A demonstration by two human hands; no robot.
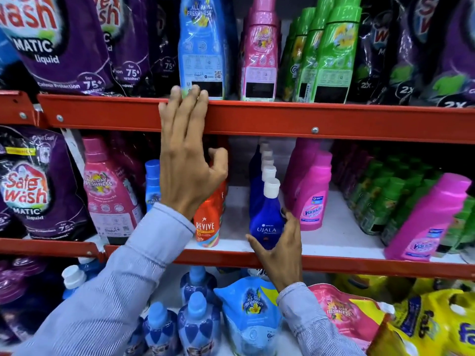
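A dark blue Ujala bottle (266, 222) with a white cap stands at the front of a row on the white middle shelf (334, 240). My right hand (280, 253) grips its lower part, thumb on the left and fingers on the right. My left hand (185, 160) reaches up across the red shelf rail (282, 119). Its straight fingertips touch the base of a tall light-blue fabric softener bottle (203, 47) on the upper shelf. An orange Revive bottle (208, 222) stands partly hidden behind that hand.
Pink Vanish bottles (312, 201) stand right of the Ujala row, with green bottles (385, 201) beyond. Purple Safewash pouches (38, 191) fill the left side. On the upper shelf are pink (259, 52) and green bottles (326, 52). Blue pouches (252, 312) and yellow packs (424, 325) lie on the bottom shelf.
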